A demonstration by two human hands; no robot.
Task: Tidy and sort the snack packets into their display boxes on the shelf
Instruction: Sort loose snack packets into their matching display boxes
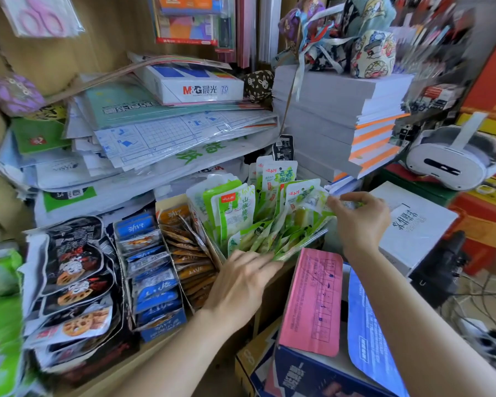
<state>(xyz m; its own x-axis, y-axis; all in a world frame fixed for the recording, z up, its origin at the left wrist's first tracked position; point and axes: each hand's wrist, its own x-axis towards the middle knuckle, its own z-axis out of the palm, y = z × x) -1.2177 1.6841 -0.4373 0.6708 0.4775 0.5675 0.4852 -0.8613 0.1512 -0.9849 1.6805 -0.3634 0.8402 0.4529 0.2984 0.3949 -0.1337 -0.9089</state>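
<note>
Far left: soft green packets (0,310), blurred at the frame edge. Next to them, glossy black packets (72,282) printed with lotus-root slices, overlapping like roof tiles. Then flat blue packets (152,282) and thin brown packets (191,262), standing in tight rows inside narrow cardboard boxes.

In the middle, green-and-white packets (241,213) of shiny, crinkled film, fanned out and leaning in several directions, a few upright at the back. Against their lower front edge, the left hand (241,285), fingers straight and spread, pressing on the lowest packets without curling round any. At the right end of the same fan, the right hand (358,222), thumb and fingers bent together, apparently pinching the top edge of one packet; hard to confirm through the blur. Whole fan lying between the two hands and touching both.

Below the right wrist, a carton with a matte pink top (312,299). Further right, a white rectangular box (413,224) with dark printed characters, and a smooth white headset (453,159) with a rounded shell.
</note>
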